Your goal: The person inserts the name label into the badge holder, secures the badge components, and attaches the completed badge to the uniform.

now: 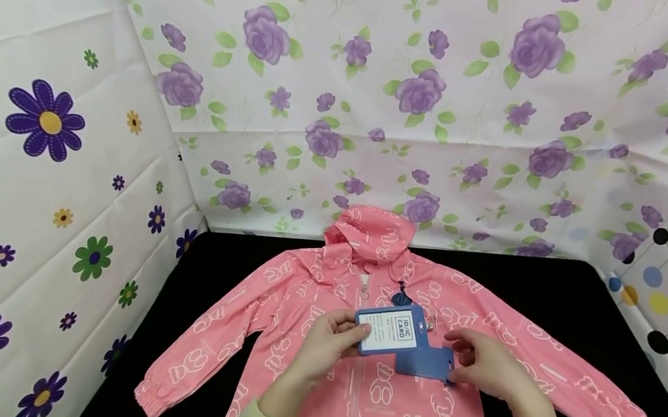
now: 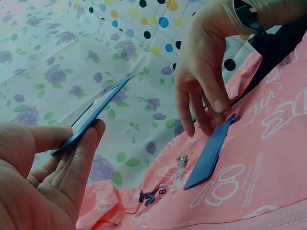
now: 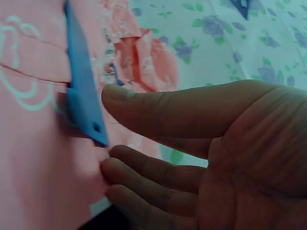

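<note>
My left hand (image 1: 327,342) pinches the left end of a blue badge holder (image 1: 390,331) with a white "ID/IC CARD" insert, raised over a pink jacket (image 1: 308,293). In the left wrist view this holder (image 2: 93,114) is seen nearly edge-on, between thumb and fingers. A second flat blue piece (image 1: 424,363), with a small hole near one end, lies on the jacket's chest. My right hand (image 1: 491,361) is at its right end, thumb and fingers spread apart. In the right wrist view the thumb tip is right by the blue piece's edge (image 3: 86,81), with the fingers below.
The jacket lies front up with both sleeves spread on a black table (image 1: 226,258). Near the badge holder are a metal clip (image 1: 430,323) and a dark blue item (image 1: 401,298). A zipper pull (image 1: 365,293) hangs at the collar. Flower-patterned cloth (image 1: 344,102) stands behind the table.
</note>
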{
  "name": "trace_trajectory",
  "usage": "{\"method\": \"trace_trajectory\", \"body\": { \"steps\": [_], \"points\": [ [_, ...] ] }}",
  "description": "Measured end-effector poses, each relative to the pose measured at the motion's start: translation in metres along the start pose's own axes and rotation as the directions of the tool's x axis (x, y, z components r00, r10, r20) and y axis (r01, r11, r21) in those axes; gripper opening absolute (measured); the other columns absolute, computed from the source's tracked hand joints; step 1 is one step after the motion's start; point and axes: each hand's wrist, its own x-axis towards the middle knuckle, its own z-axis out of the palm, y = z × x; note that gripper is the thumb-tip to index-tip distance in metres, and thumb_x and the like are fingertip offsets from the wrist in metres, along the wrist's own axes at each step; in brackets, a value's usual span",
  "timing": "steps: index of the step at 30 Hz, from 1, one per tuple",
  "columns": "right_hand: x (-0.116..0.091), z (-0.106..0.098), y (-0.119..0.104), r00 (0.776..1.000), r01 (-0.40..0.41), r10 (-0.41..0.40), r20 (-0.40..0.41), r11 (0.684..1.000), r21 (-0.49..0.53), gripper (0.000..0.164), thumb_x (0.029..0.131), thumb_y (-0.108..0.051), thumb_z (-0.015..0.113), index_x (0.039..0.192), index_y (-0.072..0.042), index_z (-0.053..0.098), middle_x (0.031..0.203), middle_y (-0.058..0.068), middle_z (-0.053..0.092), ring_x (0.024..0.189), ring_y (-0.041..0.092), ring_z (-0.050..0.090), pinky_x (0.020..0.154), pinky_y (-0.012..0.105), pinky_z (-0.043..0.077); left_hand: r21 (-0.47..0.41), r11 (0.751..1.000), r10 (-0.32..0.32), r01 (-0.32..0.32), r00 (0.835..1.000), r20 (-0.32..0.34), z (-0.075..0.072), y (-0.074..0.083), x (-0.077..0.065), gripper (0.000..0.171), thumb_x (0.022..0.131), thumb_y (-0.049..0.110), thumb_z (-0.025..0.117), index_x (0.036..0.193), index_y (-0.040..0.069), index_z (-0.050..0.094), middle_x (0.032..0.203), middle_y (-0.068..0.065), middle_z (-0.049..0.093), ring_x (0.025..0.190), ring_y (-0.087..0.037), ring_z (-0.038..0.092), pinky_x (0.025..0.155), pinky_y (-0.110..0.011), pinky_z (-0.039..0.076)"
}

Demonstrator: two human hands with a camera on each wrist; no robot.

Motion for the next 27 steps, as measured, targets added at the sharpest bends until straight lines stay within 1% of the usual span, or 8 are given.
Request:
{"method": "trace_trajectory", "body": {
  "steps": [3,8,11,14,16,21,25,27],
  "points": [
    [0.003,0.004,0.001,1.000,0.023,-0.024,-0.015,0.998,-0.050,0.066,0.072,-0.014,0.097,0.130,0.000,0.069,0.120,0.014,0.073,0.101,0.025,0.069,0.089,0.047,0.059,-0.004,1.000,0.002,-0.002,1.000,-0.004,0.000,0.001,0.000,0.028,0.100,0.006,0.075,0.119,-0.012,0.067,0.099,-0.015,0.077,0.084,-0.018,0.076,0.077,-0.032,0.066],
    [0.005,0.009,0.001,0.999,0.042,-0.045,-0.030,0.995,-0.091,0.067,0.070,-0.016,0.098,0.129,0.000,0.071,0.116,0.009,0.073,0.095,0.022,0.064,0.086,0.045,0.057,-0.002,1.000,0.000,0.000,1.000,-0.002,0.000,0.000,0.001,0.028,0.100,0.007,0.075,0.119,-0.012,0.067,0.100,-0.015,0.077,0.084,-0.018,0.076,0.077,-0.032,0.066],
    [0.006,0.011,0.002,0.997,0.061,-0.065,-0.033,0.991,-0.116,0.068,0.068,-0.015,0.099,0.128,0.002,0.071,0.115,0.010,0.072,0.096,0.024,0.063,0.088,0.049,0.057,-0.001,1.000,0.003,-0.003,1.000,-0.003,0.000,-0.001,0.001,0.028,0.100,0.007,0.075,0.120,-0.012,0.067,0.101,-0.015,0.077,0.084,-0.018,0.077,0.077,-0.031,0.066],
    [0.006,0.013,0.002,0.997,0.061,-0.067,-0.041,0.988,-0.140,0.069,0.066,-0.016,0.100,0.127,0.002,0.071,0.116,0.012,0.072,0.099,0.026,0.065,0.092,0.052,0.057,-0.003,1.000,0.005,-0.005,1.000,-0.002,0.000,-0.001,0.001,0.028,0.101,0.007,0.074,0.120,-0.012,0.067,0.101,-0.016,0.077,0.085,-0.018,0.077,0.076,-0.031,0.066],
    [0.007,0.014,0.002,0.997,0.063,-0.070,-0.041,0.985,-0.158,0.069,0.066,-0.016,0.101,0.126,0.002,0.072,0.116,0.012,0.071,0.100,0.027,0.066,0.093,0.053,0.057,-0.003,1.000,0.006,-0.006,1.000,-0.001,0.000,-0.001,0.001,0.028,0.101,0.007,0.074,0.120,-0.012,0.067,0.101,-0.016,0.077,0.085,-0.018,0.077,0.076,-0.031,0.066],
    [0.007,0.015,0.001,0.997,0.066,-0.074,-0.038,0.981,-0.180,0.066,0.062,-0.016,0.101,0.120,-0.001,0.073,0.109,0.007,0.069,0.095,0.024,0.062,0.089,0.049,0.057,-0.003,1.000,0.006,-0.006,1.000,-0.004,-0.001,-0.002,0.001,0.028,0.100,0.006,0.074,0.120,-0.012,0.067,0.100,-0.016,0.077,0.084,-0.018,0.077,0.075,-0.030,0.066],
    [0.007,0.015,0.002,0.997,0.069,-0.075,-0.029,0.984,-0.165,0.062,0.059,-0.015,0.101,0.113,-0.003,0.073,0.101,0.004,0.064,0.089,0.021,0.057,0.083,0.044,0.055,0.003,1.000,0.007,-0.007,1.000,-0.009,-0.001,-0.001,0.002,0.029,0.100,0.007,0.074,0.120,-0.012,0.067,0.100,-0.015,0.077,0.083,-0.017,0.076,0.075,-0.030,0.066],
    [0.007,0.015,0.003,0.997,0.070,-0.075,-0.025,0.983,-0.169,0.060,0.059,-0.016,0.102,0.110,-0.004,0.073,0.100,0.004,0.062,0.088,0.020,0.056,0.081,0.042,0.055,0.005,1.000,0.005,-0.005,1.000,-0.010,-0.002,-0.001,0.002,0.029,0.101,0.007,0.074,0.120,-0.012,0.067,0.100,-0.015,0.077,0.084,-0.017,0.076,0.075,-0.029,0.066]
  ]
}}
